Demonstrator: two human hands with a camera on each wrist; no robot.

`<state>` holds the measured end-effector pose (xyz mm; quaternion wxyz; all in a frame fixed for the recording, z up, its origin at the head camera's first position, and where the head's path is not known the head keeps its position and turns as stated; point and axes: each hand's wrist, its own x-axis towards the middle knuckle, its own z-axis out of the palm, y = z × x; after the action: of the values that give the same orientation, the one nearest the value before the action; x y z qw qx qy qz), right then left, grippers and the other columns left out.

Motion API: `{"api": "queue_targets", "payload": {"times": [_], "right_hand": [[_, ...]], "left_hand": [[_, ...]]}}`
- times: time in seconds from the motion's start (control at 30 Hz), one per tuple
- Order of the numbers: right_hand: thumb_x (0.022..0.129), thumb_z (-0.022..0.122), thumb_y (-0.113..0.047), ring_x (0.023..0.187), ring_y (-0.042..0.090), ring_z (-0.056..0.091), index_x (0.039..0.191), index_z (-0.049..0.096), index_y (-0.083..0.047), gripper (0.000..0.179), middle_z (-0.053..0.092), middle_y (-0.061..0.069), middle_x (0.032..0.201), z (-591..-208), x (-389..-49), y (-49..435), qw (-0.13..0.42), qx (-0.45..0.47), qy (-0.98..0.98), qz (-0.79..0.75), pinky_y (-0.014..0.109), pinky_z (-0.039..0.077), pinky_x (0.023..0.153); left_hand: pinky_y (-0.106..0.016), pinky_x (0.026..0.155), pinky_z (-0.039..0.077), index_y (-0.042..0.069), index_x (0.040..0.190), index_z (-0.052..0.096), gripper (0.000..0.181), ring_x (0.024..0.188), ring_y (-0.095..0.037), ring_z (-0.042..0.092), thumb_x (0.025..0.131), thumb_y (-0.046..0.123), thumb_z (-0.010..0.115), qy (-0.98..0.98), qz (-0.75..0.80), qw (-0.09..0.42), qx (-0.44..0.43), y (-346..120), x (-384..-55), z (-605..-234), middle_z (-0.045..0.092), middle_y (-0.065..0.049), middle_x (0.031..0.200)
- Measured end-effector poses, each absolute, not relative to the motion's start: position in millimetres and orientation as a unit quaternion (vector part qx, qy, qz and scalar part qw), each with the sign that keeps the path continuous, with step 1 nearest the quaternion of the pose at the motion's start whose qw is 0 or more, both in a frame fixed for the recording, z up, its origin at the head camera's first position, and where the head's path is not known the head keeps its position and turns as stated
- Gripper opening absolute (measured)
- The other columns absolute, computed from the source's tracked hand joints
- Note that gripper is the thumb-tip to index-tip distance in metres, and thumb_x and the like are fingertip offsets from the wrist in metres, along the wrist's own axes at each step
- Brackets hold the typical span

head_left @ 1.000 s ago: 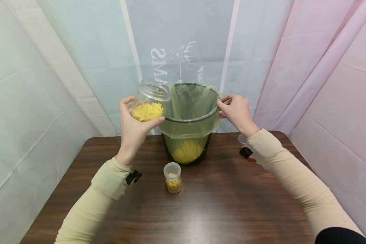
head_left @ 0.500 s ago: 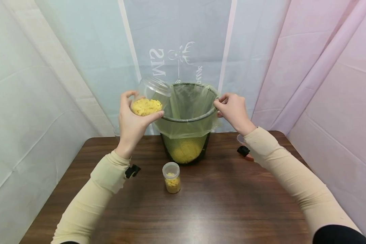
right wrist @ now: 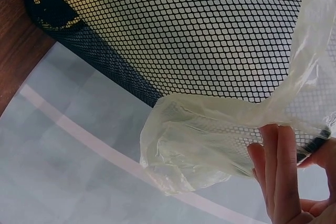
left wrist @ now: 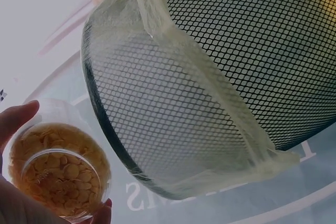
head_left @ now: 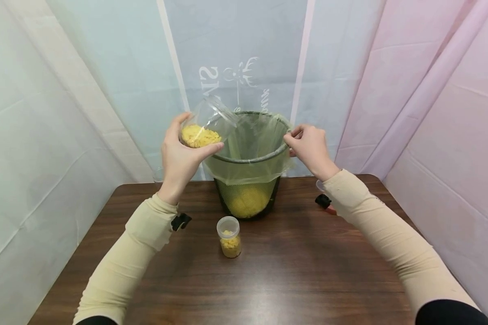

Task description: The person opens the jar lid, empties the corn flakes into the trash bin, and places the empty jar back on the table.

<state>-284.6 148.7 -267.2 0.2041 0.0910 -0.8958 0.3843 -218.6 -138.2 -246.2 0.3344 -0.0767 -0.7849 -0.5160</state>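
A clear round plastic jar [head_left: 208,124] is being gripped, part-hidden, by the left hand [head_left: 180,155], a pale-green plastic liner [head_left: 248,172] pinched by the right hand [head_left: 310,146].

Head view is bright, fairly even, with soft glare on the tabletop [head_left: 264,293], glints on the clear jar [head_left: 209,121], stretched edges; both wrist views are dimmer, greyer.

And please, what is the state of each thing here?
Large jar: tilted, looks uncapped, partly filled with yellow pieces
Small jar: upright, partly filled, lid unclear
Bin: upright, lined, yellow contents at bottom
Bin liner: folded over the bin
Left hand: grips large jar
Right hand: pinches bin liner
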Motion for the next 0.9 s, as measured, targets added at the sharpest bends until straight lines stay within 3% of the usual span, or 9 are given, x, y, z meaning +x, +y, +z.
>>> {"api": "queue_targets", "payload": {"times": [0.13,0.4,0.9], "right_hand": [[0.086,0.053,-0.024,0.051,0.014,0.066,0.089,0.064,-0.006,0.021,0.070,0.011,0.073,-267.3,-284.3,148.0,0.204,0.088,-0.896,0.384,0.027,0.050,0.052],[0.087,0.053,-0.024,0.052,0.016,0.066,0.090,0.064,-0.006,0.022,0.070,0.012,0.073,-268.1,-283.9,148.2,0.206,0.089,-0.895,0.385,0.029,0.050,0.048],[0.087,0.054,-0.026,0.052,0.015,0.067,0.090,0.064,-0.007,0.022,0.070,0.011,0.074,-267.6,-282.7,147.5,0.204,0.081,-0.898,0.381,0.029,0.049,0.048]], "left_hand": [[-0.032,0.095,0.039,0.029,0.130,0.055,0.085,0.114,-0.009,0.049,0.054,0.039,0.090,-0.786,-0.516,0.332,-0.075,-135.0,-222.1,-243.4,0.056,0.008,0.129],[-0.028,0.074,0.046,0.023,0.122,0.041,0.086,0.089,-0.013,0.053,0.054,0.041,0.090,-0.780,-0.540,0.313,-0.043,-129.8,-225.4,-242.2,0.051,0.000,0.103],[-0.027,0.067,0.054,0.026,0.124,0.052,0.080,0.082,-0.016,0.064,0.056,0.040,0.090,-0.771,-0.554,0.306,-0.075,-130.9,-228.6,-241.9,0.059,0.000,0.108]]}}
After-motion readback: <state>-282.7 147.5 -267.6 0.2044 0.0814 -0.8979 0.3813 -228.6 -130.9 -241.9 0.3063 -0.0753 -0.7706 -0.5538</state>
